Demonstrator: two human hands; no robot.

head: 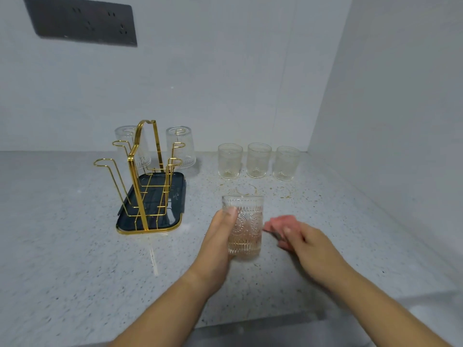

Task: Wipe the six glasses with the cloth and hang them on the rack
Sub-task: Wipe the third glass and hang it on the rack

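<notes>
The left grip (220,236), a bare hand, is clamped round a patterned glass (246,229), thumb across its near side; the glass stands upright, its base just above or on the speckled surface (75,259); which of the two cannot be told. At three o'clock from that glass the right grip (308,244) is closed on a pink cloth (278,224), fingers curled over it, the cloth sticking out toward the glass but apart from it; this part is blurred.

At ten o'clock from the held glass stands the gold wire rack (136,156) on its dark tray (175,211); two glasses hang upside down on its far pegs, the left hung glass (126,136) at eleven o'clock of the rack's handle and the right hung glass (181,146) at one o'clock; the four nearer pegs are bare.

At twelve to one o'clock from the held glass three more glasses stand upright in a row by the wall, well apart from the grips: the first upright glass (230,160), the middle upright glass (258,160), the last upright glass (286,163); faint ring marks (246,189) show on the surface between that row and the held glass.

A dark socket panel (82,21) sits on the wall at eleven o'clock, high up.
</notes>
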